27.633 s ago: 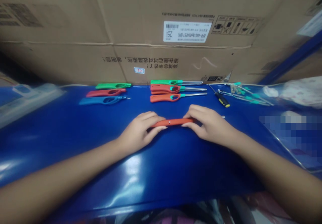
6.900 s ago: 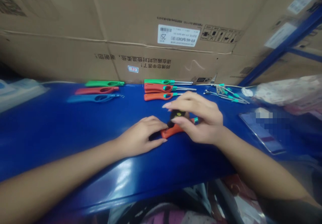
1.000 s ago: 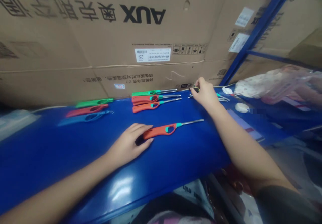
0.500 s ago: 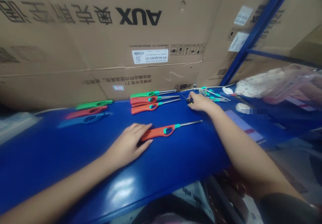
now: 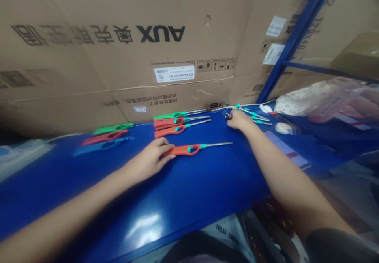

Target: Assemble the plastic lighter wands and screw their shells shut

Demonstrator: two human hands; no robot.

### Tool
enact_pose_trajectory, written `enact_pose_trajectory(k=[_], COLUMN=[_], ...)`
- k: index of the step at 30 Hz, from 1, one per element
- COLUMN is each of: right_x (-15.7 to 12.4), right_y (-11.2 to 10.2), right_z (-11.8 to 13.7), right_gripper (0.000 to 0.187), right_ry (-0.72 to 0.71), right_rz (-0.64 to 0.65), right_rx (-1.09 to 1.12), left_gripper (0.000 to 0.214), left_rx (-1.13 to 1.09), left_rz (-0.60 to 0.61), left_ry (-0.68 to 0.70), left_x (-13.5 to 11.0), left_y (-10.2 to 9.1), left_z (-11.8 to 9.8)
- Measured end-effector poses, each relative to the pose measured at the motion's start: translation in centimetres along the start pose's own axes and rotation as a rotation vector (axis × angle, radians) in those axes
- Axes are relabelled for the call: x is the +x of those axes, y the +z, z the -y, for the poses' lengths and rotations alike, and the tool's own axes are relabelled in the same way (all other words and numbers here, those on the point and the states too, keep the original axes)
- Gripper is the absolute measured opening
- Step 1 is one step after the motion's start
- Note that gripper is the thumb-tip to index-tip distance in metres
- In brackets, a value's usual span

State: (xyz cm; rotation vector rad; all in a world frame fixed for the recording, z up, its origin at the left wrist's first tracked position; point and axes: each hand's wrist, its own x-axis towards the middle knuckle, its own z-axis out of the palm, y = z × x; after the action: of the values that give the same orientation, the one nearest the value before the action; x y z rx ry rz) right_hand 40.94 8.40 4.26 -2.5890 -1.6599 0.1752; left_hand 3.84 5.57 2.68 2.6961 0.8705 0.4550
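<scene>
An orange lighter [image 5: 185, 150] with a teal trigger and a long metal tube lies on the blue table [image 5: 207, 184]. My left hand [image 5: 149, 158] is closed on its handle end. My right hand [image 5: 238, 120] reaches to the far right of the table, its fingers curled on a dark screwdriver [image 5: 226, 117] of which only a small part shows. Just beyond that hand lie several thin metal rods with teal ends [image 5: 256, 115].
Three assembled lighters [image 5: 177, 123] in green, red and orange lie at the back. Green, red and blue handle shells [image 5: 105, 137] lie at the back left. Cardboard boxes [image 5: 133, 58] wall the rear. A phone [image 5: 284, 148], a white disc [image 5: 282, 127] and a plastic bag [image 5: 325, 97] sit right.
My right hand carried the screwdriver from the rods down onto the table and now rests there. My left hand stays on the orange lighter, which has shifted slightly. The view has tilted up.
</scene>
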Motion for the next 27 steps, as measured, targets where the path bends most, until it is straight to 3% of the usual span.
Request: enact_pose_trajectory(k=[8, 13, 20, 27], right_x=[-1.0, -1.1, -1.1, -0.7], right_y=[-0.1, 0.2, 0.3, 0.5], right_z=[1.2, 1.4, 1.4, 1.3], right_gripper=[0.036, 0.038, 0.039, 0.039], right_ry=[-0.093, -0.102, -0.124, -0.136], right_rz=[0.028, 0.055, 0.071, 0.082], right_rx=[-0.005, -0.031, -0.050, -0.049], left_gripper=[0.043, 0.039, 0.030, 0.031], left_rx=[0.137, 0.202, 0.234, 0.245], left_rz=[-0.239, -0.317, -0.323, -0.319], left_ry=[-0.049, -0.116, -0.147, -0.170], left_x=[1.6, 4.0, 7.1, 8.2], left_y=[-3.8, -5.2, -4.6, -2.8], left_z=[3.0, 5.2, 7.9, 9.7])
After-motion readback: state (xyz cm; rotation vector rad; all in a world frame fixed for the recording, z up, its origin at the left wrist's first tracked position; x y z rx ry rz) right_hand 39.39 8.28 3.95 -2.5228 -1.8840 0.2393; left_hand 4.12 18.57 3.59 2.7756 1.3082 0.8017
